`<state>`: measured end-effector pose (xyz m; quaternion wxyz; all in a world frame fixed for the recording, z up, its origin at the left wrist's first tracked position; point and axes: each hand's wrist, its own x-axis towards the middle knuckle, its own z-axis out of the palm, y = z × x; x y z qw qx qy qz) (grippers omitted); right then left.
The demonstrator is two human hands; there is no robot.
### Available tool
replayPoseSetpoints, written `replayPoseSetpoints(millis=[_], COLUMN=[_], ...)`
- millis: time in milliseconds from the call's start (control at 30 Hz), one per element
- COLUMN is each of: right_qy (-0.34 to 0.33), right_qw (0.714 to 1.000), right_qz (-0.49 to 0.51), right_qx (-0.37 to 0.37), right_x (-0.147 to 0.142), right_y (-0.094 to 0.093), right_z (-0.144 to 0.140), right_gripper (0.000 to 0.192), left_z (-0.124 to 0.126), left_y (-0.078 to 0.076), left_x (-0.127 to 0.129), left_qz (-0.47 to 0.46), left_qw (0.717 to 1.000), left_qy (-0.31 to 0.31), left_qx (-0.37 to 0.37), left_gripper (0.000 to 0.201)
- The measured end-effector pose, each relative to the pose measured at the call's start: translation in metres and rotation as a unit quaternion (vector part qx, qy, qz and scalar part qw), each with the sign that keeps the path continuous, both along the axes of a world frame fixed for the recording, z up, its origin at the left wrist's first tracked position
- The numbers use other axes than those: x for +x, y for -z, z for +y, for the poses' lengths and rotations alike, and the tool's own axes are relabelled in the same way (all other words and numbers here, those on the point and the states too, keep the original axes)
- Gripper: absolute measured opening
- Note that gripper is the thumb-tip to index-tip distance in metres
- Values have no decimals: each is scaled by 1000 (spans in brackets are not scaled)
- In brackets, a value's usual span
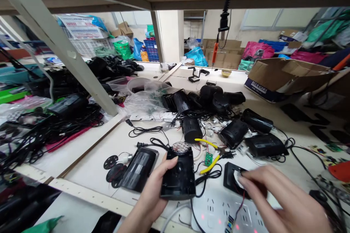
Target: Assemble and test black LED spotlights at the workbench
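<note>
Left hand (153, 193) has its grip clamped round the black housing (179, 173); right hand (276, 196), blurred, fingers together on a black plate (232, 176) on the surface (90, 167), beside yellow cutters (209, 154).

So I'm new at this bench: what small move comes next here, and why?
Probably lift the black square part toward the black housing. The left hand holds that housing with its open side up, and the right hand fingertips already rest on the part.
</note>
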<state>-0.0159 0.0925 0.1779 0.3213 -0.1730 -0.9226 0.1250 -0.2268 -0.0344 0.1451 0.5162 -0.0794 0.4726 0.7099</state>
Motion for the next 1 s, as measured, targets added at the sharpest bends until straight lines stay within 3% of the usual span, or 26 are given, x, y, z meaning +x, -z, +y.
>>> replayPoseSetpoints(millis=[100, 267, 400, 567, 767, 1000], right_qy=[-35, -66, -79, -81, -68, -27], right_qw=[999, 997, 994, 984, 962, 968], right_qz=[26, -38, -68, -156, -264, -238], right_qx=[-28, -13, 37, 22, 14, 78], right_x=[-50, -97, -99, -92, -89, -86], right_y=[-8, 11, 14, 2, -10, -1], right_z=[-3, 3, 1, 0, -1, -6], right_gripper=[10, 13, 17, 12, 12, 6], left_z=[0, -6, -10, -12, -12, -6], left_y=[-8, -18, -19, -16, -7, -6], left_x=[11, 21, 23, 26, 36, 42], left_qz=[-14, -55, -58, -50, 63, 97], left_qw=[1000, 996, 995, 996, 993, 992], left_qy=[18, 69, 80, 75, 84, 80], left_qx=[1, -6, -6, 19, 61, 19], left_gripper=[30, 40, 47, 49, 53, 56])
